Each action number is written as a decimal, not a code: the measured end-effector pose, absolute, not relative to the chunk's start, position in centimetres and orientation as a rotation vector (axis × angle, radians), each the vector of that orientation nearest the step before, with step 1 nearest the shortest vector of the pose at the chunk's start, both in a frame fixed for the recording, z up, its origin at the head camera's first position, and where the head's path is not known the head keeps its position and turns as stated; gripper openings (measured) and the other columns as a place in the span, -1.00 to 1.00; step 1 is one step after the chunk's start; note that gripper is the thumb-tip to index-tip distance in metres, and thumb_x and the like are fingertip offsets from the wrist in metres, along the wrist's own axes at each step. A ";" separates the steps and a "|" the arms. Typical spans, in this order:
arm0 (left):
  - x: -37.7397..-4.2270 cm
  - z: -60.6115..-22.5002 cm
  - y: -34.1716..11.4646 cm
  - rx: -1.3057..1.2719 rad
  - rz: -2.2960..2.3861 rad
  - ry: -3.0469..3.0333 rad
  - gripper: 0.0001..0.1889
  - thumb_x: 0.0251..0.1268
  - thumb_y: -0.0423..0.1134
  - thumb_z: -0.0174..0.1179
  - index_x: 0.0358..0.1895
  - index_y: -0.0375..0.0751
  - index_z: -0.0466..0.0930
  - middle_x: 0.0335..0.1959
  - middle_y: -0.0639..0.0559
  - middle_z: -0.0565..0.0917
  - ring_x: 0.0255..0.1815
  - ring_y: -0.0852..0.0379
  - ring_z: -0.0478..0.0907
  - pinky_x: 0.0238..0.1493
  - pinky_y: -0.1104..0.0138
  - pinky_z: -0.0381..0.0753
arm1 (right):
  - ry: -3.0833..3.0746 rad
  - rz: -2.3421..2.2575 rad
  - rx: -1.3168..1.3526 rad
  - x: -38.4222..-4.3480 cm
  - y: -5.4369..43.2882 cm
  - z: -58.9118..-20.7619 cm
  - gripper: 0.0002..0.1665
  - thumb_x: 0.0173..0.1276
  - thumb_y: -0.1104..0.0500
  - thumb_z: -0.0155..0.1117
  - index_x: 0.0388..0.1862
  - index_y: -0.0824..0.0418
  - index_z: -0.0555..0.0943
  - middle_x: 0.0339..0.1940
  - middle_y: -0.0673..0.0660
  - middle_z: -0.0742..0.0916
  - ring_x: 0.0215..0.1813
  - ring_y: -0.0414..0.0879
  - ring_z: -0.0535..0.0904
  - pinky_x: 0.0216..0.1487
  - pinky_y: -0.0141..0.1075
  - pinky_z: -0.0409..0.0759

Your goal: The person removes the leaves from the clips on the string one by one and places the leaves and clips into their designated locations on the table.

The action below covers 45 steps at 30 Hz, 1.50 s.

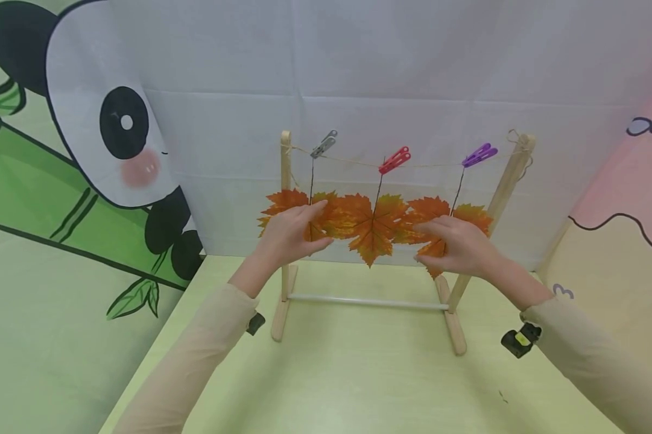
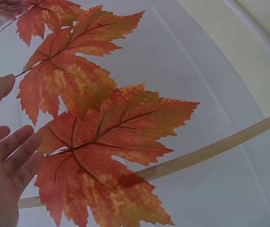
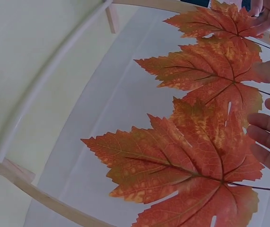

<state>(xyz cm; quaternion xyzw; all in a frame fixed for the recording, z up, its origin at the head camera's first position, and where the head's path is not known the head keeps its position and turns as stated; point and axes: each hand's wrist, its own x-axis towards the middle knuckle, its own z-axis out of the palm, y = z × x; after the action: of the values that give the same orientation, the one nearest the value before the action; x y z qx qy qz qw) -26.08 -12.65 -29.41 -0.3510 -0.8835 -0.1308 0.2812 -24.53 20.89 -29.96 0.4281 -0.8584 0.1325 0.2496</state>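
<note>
Three orange-red artificial maple leaves hang side by side by dark stems from a string (image 1: 353, 161). A grey clothespin (image 1: 324, 145) is over the left leaf (image 1: 282, 200), a red clothespin (image 1: 395, 160) over the middle leaf (image 1: 373, 223), and a purple clothespin (image 1: 480, 155) over the right leaf (image 1: 427, 208). My left hand (image 1: 288, 234) is at the left leaf, fingers relaxed at its edge in the left wrist view, thumb apart from them. At the right leaf, my right hand (image 1: 461, 246) has its thumb and fingers spread apart, with nothing gripped between them.
The string runs between a left wooden post (image 1: 285, 166) and a slanted right post (image 1: 505, 187). A white rod (image 1: 369, 301) joins their wooden feet on the pale yellow table (image 1: 358, 374). Behind hangs a white cloth (image 1: 385, 72); a panda print (image 1: 92, 120) is at left.
</note>
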 end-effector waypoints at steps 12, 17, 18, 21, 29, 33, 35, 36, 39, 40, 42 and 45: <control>-26.8 -26.2 -11.5 -0.901 -0.502 -2.279 -0.36 0.01 -0.06 0.32 0.17 -0.28 0.40 -0.25 -0.10 0.65 -0.54 0.05 0.43 -0.59 0.33 0.39 | -2.332 0.381 1.179 -24.8 20.0 -29.0 -0.41 -0.08 0.09 0.45 -0.03 0.29 0.56 -0.20 0.18 0.68 -0.19 0.03 0.58 -0.28 -0.12 0.57; -27.3 -25.5 -11.5 -0.876 -0.545 -2.274 -0.40 0.04 -0.11 0.31 0.17 -0.28 0.39 -0.19 -0.10 0.65 -0.34 0.02 0.58 -0.47 0.34 0.51 | -2.304 0.382 1.188 -25.0 19.6 -28.4 -0.40 -0.09 0.08 0.45 -0.03 0.29 0.57 -0.19 0.17 0.68 -0.16 0.04 0.57 -0.27 -0.11 0.57; -27.4 -25.4 -11.6 -0.869 -0.551 -2.277 -0.40 0.04 -0.11 0.31 0.17 -0.28 0.40 -0.19 -0.10 0.65 -0.30 0.01 0.59 -0.44 0.32 0.53 | -2.300 0.379 1.191 -25.0 19.5 -28.3 -0.41 -0.09 0.09 0.45 -0.03 0.29 0.57 -0.19 0.17 0.68 -0.16 0.04 0.57 -0.26 -0.11 0.56; -27.7 -25.2 -11.8 -0.832 -0.567 -2.311 -0.41 0.05 -0.12 0.30 0.17 -0.27 0.40 -0.18 -0.10 0.64 -0.28 0.01 0.60 -0.38 0.30 0.56 | -2.300 0.379 1.201 -25.0 19.1 -27.7 -0.41 -0.07 0.08 0.44 -0.02 0.29 0.58 -0.17 0.18 0.69 -0.14 0.05 0.57 -0.24 -0.10 0.56; -28.5 -25.3 -12.5 -0.725 -0.583 -2.353 -0.53 0.08 -0.19 0.28 0.08 -0.25 0.46 -0.15 -0.10 0.63 -0.24 0.03 0.61 -0.24 0.24 0.57 | -2.263 0.386 1.249 -25.2 17.8 -26.0 -0.43 -0.06 0.09 0.45 -0.05 0.31 0.57 -0.17 0.20 0.68 -0.11 0.08 0.58 -0.14 -0.04 0.55; -28.8 -25.3 -12.6 -0.701 -0.588 -2.351 -0.57 0.08 -0.24 0.27 0.05 -0.25 0.47 -0.17 -0.11 0.64 -0.27 0.03 0.62 -0.27 0.24 0.58 | -2.240 0.399 1.270 -25.4 17.3 -25.4 -0.41 -0.06 0.08 0.45 -0.02 0.29 0.56 -0.13 0.20 0.67 -0.06 0.09 0.57 -0.11 -0.03 0.54; -29.0 -25.3 -12.6 -0.682 -0.594 -2.356 -0.59 0.08 -0.25 0.27 0.04 -0.25 0.48 -0.17 -0.10 0.64 -0.27 0.03 0.61 -0.29 0.24 0.58 | -2.223 0.406 1.283 -25.5 16.9 -25.0 -0.41 -0.05 0.09 0.44 -0.02 0.29 0.56 -0.11 0.20 0.67 -0.06 0.10 0.56 -0.12 -0.04 0.54; -29.0 -25.3 -12.6 -0.674 -0.596 -2.359 -0.59 0.08 -0.25 0.27 0.04 -0.24 0.48 -0.16 -0.10 0.64 -0.27 0.03 0.61 -0.29 0.25 0.58 | -2.210 0.415 1.292 -25.6 16.8 -24.9 -0.41 -0.05 0.09 0.43 -0.01 0.29 0.55 -0.11 0.20 0.67 -0.06 0.09 0.57 -0.13 -0.05 0.55; -29.1 -25.3 -12.6 -0.651 -0.603 -2.361 -0.60 0.10 -0.26 0.26 0.03 -0.25 0.48 -0.15 -0.09 0.64 -0.26 0.03 0.61 -0.28 0.24 0.58 | -2.159 0.430 1.313 -25.8 16.2 -24.3 -0.43 -0.05 0.11 0.43 -0.03 0.30 0.56 -0.16 0.20 0.68 -0.10 0.08 0.58 -0.17 -0.08 0.56; -29.2 -25.3 -12.6 -0.643 -0.604 -2.359 -0.61 0.10 -0.25 0.25 0.03 -0.25 0.48 -0.15 -0.09 0.64 -0.26 0.03 0.61 -0.27 0.25 0.58 | -2.146 0.436 1.316 -25.9 15.9 -24.1 -0.44 -0.05 0.11 0.43 -0.05 0.31 0.57 -0.17 0.20 0.69 -0.11 0.08 0.58 -0.17 -0.08 0.56; -29.3 -25.3 -12.5 -0.625 -0.609 -2.354 -0.62 0.10 -0.25 0.25 0.01 -0.27 0.49 -0.16 -0.09 0.64 -0.27 0.03 0.61 -0.27 0.25 0.58 | -2.134 0.446 1.318 -25.9 15.5 -23.6 -0.45 -0.05 0.12 0.43 -0.05 0.32 0.57 -0.17 0.19 0.69 -0.10 0.07 0.58 -0.12 -0.08 0.54; -29.4 -25.3 -12.4 -0.595 -0.620 -2.349 -0.65 0.09 -0.26 0.25 -0.03 -0.28 0.50 -0.19 -0.09 0.65 -0.29 0.04 0.61 -0.28 0.25 0.58 | -2.150 0.447 1.304 -25.9 14.8 -23.0 -0.45 -0.03 0.11 0.43 -0.04 0.32 0.58 -0.13 0.19 0.68 -0.05 0.07 0.56 -0.04 -0.06 0.51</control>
<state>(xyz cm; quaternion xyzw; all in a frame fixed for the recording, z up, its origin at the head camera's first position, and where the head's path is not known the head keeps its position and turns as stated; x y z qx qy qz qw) -29.41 -12.44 -25.34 -0.2258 -0.8914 -0.2355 0.3147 -25.89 14.83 -22.96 0.4886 -0.8058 0.1675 0.2897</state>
